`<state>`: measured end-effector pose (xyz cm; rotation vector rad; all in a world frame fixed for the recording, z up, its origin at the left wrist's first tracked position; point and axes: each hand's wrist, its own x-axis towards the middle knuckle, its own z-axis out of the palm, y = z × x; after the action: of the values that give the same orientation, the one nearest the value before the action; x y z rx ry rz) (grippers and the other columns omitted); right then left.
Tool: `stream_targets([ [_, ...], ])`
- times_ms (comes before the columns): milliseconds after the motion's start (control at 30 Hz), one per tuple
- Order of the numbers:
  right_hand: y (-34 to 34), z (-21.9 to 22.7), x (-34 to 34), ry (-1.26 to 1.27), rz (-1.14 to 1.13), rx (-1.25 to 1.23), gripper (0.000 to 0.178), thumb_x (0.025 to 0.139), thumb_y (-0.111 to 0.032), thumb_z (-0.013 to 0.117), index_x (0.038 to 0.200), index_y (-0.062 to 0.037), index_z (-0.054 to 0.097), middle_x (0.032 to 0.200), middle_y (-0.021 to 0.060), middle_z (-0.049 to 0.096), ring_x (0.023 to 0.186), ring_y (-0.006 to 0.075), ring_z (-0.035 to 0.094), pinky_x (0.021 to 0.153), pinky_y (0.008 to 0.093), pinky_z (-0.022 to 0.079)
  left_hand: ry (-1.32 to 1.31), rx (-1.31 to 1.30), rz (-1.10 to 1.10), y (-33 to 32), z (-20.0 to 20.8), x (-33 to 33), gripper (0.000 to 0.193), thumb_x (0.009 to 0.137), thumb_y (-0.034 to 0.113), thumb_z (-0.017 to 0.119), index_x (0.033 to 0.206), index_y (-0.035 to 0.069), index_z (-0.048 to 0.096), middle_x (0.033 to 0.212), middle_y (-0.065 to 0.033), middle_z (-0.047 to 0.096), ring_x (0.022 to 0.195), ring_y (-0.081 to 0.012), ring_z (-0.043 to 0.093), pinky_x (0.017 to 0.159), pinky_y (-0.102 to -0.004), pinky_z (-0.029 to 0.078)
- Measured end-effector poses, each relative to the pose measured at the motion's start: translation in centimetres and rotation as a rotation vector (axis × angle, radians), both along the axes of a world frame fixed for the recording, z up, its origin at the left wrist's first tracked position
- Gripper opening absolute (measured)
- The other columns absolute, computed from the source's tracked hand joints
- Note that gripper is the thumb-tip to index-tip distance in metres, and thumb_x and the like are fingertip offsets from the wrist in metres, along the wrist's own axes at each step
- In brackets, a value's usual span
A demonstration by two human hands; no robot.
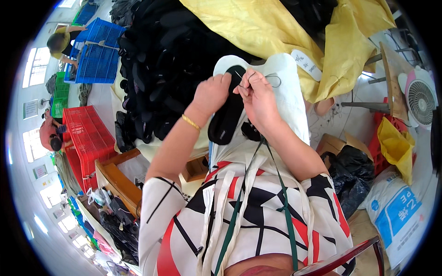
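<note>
A flat black insole [224, 120] lies lengthwise over the white cloth [289, 78] on my lap. My left hand [212, 94] is closed on its upper left edge. In my right hand [258, 96] is a small pair of scissors [275, 81]. Their thin handle loop sticks out to the right of my fingers, and the slim metal tips point left over the insole. My fingers hide the middle of the scissors. A small dark bundle [250, 131] sits below my right wrist, at the top of the dark green apron strings.
A big heap of black insoles or slippers [161, 69] rises ahead on the left. Yellow sacking [258, 27] spreads at the far side, with a white sole-shaped piece [306, 64] on it. Red crates [90, 138] and a wooden drawer [120, 181] stand left; a fan [419, 96] stands right. Two people work at far left.
</note>
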<state>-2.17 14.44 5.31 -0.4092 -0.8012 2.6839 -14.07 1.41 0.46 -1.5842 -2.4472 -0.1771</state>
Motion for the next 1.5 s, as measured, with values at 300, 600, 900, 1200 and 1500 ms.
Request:
stream_targets([
  [300, -1.1, -0.7, 8.1, -0.063, 0.075, 0.459, 0.027, 0.108, -0.024, 0.048, 0.09, -0.0048, 0.055, 0.076, -0.002, 0.048, 0.071, 0.0087, 0.043, 0.074, 0.0236, 0.041, -0.546, 0.019, -0.118, 0.5, -1.6, 7.0, 0.011, 0.085, 0.016, 0.061, 0.094, 0.01, 0.057, 0.087, -0.0116, 0.065, 0.082, -0.034, 0.067, 0.067, -0.0444, 0.054],
  [600, 5.8, 0.2, 9.5, -0.191, -0.416, 1.717, 0.012, 0.087, -0.008, 0.071, 0.098, -0.0053, 0.068, 0.083, 0.0112, 0.066, 0.082, 0.0305, 0.064, 0.076, 0.0394, 0.054, -0.955, 0.188, 0.03, 0.8, 0.7, 6.8, 0.027, 0.081, 0.007, 0.065, 0.108, 0.004, 0.064, 0.08, -0.0115, 0.064, 0.07, -0.0235, 0.064, 0.066, -0.0334, 0.052],
  [900, 5.9, 1.4, 11.6, -0.06, -0.439, 2.169, 0.026, 0.077, -0.006, 0.075, 0.102, -0.0055, 0.069, 0.09, 0.0123, 0.066, 0.09, 0.035, 0.065, 0.09, 0.0416, 0.057, -1.128, -0.186, 0.24, 3.6, 0.7, 8.3, 0.038, 0.084, 0.032, 0.071, 0.071, -0.004, 0.07, 0.066, -0.0193, 0.067, 0.062, -0.0313, 0.066, 0.058, -0.0412, 0.05],
  [1200, 14.6, -1.5, 20.9, -1.103, 0.34, 1.923, 0.026, 0.088, -0.013, 0.064, 0.113, -0.0041, 0.062, 0.101, 0.0201, 0.067, 0.094, 0.0409, 0.064, 0.081, 0.0471, 0.053, -2.101, 0.378, 0.52, 0.2, -1.7, 8.0, 0.016, 0.088, 0.018, 0.077, 0.085, 0.005, 0.068, 0.078, -0.0008, 0.064, 0.061, -0.0082, 0.051, 0.054, -0.022, 0.043],
  [1500, 6.1, -1.9, 10.5, -0.439, 0.204, 1.488, 0.01, 0.088, -0.009, 0.068, 0.097, -0.0046, 0.066, 0.092, 0.0104, 0.066, 0.076, 0.0259, 0.064, 0.071, 0.0329, 0.052, -2.268, 0.509, 0.666, 0.5, -1.3, 8.5, 0.014, 0.09, 0.014, 0.075, 0.087, 0.005, 0.065, 0.086, -0.0064, 0.07, 0.062, -0.0085, 0.059, 0.054, -0.0212, 0.048],
])
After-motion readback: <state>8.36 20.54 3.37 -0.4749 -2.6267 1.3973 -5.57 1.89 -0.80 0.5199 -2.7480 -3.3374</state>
